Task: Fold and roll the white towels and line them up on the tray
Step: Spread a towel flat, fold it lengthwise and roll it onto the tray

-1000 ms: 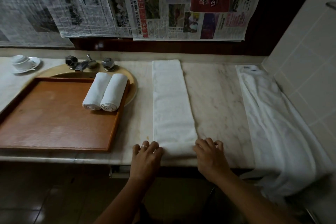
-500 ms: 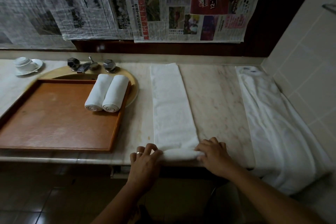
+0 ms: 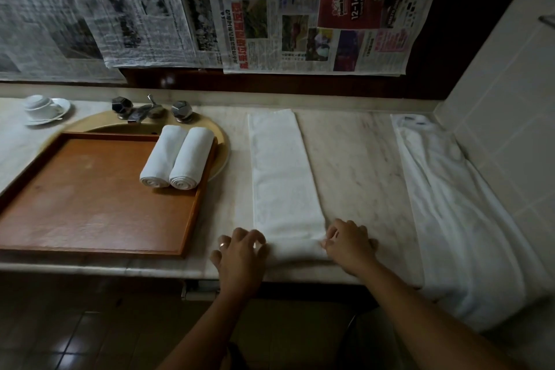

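Far left on the marble counter (image 3: 354, 165) sits an upturned white cup on a saucer (image 3: 45, 109). Beside it a wooden tray (image 3: 90, 207) lies partly over a yellowish sink (image 3: 220, 144), with the tap and two faceted knobs (image 3: 150, 109) at the back. In the tray's far right corner two rolled towels (image 3: 175, 156) lie side by side, touching, their spiral ends facing me.

Just right of the tray, a long folded towel (image 3: 282, 171) stretches flat from the back of the counter to the front edge. Its near end has been turned up into a small, low roll. The left hand (image 3: 238, 252), a ring on one finger, rests at the left end of that roll with fingers (image 3: 255, 239) loosely curled over the cloth. The right hand (image 3: 348, 242) is at the roll's right end, fingers bent and pinching the towel's corner. How firmly either one grips I cannot tell.

Further right is bare marble, then a heap of loose white towels (image 3: 456, 204) running along the tiled wall (image 3: 504, 93) and drooping over the counter's front edge. Newspaper sheets (image 3: 210, 9) hang across the wall behind.
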Tool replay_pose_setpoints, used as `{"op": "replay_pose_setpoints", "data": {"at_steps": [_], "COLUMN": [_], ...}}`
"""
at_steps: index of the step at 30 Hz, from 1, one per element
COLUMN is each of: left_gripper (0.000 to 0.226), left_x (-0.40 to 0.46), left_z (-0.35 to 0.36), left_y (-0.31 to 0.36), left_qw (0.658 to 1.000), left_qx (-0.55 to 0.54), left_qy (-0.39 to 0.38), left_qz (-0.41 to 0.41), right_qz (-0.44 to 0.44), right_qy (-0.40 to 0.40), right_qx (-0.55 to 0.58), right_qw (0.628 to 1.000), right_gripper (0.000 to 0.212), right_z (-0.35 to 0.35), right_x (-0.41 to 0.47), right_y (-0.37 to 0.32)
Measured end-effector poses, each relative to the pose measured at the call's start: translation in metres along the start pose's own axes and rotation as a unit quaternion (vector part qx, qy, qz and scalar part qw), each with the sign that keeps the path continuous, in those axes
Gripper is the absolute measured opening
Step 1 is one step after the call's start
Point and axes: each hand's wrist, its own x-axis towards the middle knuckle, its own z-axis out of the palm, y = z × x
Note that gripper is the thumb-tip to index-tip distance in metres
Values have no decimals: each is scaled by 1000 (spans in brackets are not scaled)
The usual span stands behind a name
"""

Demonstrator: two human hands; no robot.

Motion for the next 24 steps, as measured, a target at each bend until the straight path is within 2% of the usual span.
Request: {"op": "replay_pose_setpoints", "data": {"at_steps": [2,5,6,8,10,12,15,18,21,24], "left_gripper": [8,26,27,14,25,31,46,37,34,33], "left_x": [-3,-10,-12,-17,-21,-26,-31,-27,-15,-3], "left_z": [3,9,10,10,10,11,13,10,7,3], "left_y": [1,-8,-11,-18,-21,-24,-29,-27,-26,-26], "left_qw": [995,977,973,966,966,969,979,989,992,986], "left_qx": [61,124,132,135,130,133,100,49,-20,-64], "left_qy": [-5,-18,-8,16,7,-16,-53,-65,-104,-154], "left_qz": [80,172,192,221,224,207,167,122,71,25], "right_qz": [-107,-232,-248,-264,-280,-292,-258,-134,-78,-50], "right_qy": [103,179,181,163,150,127,70,-37,-122,-137], "right_qx": [-81,-103,-90,-79,-88,-78,29,205,233,236], "right_qw": [986,951,947,948,944,945,963,969,962,961], "right_gripper": [13,19,19,23,34,36,22,23,19,7], "right_z": [11,34,39,43,43,39,34,19,3,-1], "right_x": [-8,-23,-27,-32,-35,-35,-29,-21,-8,3], "right_y": [2,22,31,45,51,51,46,37,32,24]}}
